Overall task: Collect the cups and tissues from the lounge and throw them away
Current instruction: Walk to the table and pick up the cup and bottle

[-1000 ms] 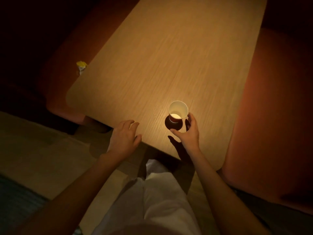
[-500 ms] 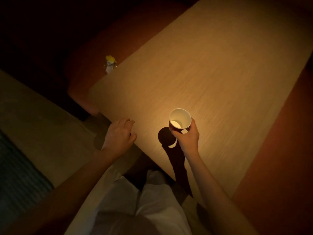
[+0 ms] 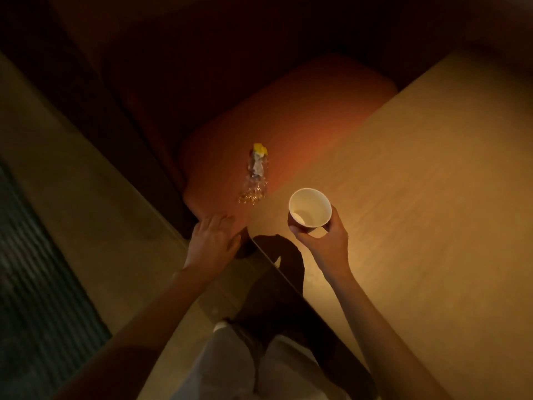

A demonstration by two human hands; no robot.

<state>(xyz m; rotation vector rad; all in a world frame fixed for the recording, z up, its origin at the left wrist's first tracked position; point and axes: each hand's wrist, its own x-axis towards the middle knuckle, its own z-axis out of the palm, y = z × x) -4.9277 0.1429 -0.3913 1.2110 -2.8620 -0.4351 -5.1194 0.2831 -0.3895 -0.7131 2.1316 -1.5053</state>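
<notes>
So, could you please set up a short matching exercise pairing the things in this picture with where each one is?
Things:
1. paper cup
2. crumpled wrapper
3. left hand
4. table

Places:
A. lying on the orange seat
B. at the seat's near corner, holding nothing
C. held in the right hand, above the table
D. to the right of the orange seat

Pairs: 1-C, 2-A, 3-B, 4-D
</notes>
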